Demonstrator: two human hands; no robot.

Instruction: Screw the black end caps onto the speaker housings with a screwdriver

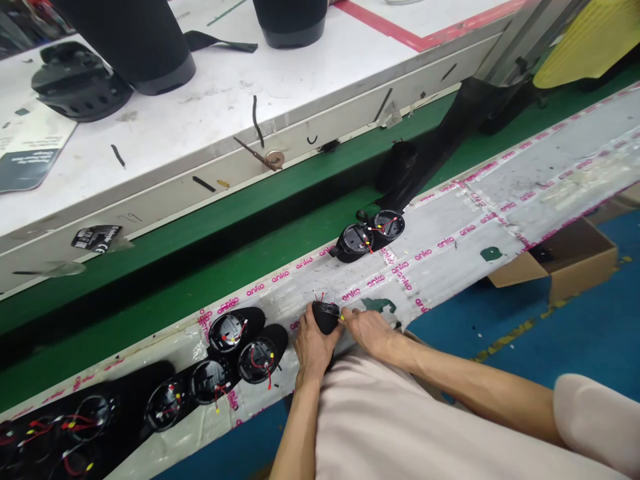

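My left hand point(315, 343) is wrapped around a black cylindrical housing point(326, 319), held upright at the front edge of the narrow belt-like bench, close to my body. Red wire ends stick up from its open top. At the housing's right side, my right hand point(369, 331) is closed in a pinch at a wire with a yellow connector point(343, 318); its fingertips partly hide it. Two similar black housings point(357, 241) with red wires stand beyond my hands. To the left is a group of several more, such as the near black housing point(259, 360), with wires and connectors in their open ends.
The plastic-wrapped bench point(435, 257) with pink printed tape runs diagonally past me. Behind a green gap is a white table point(220, 100) bearing large black cylinders point(150, 47) and a black part point(80, 83). An open cardboard box point(575, 267) is at right below the bench.
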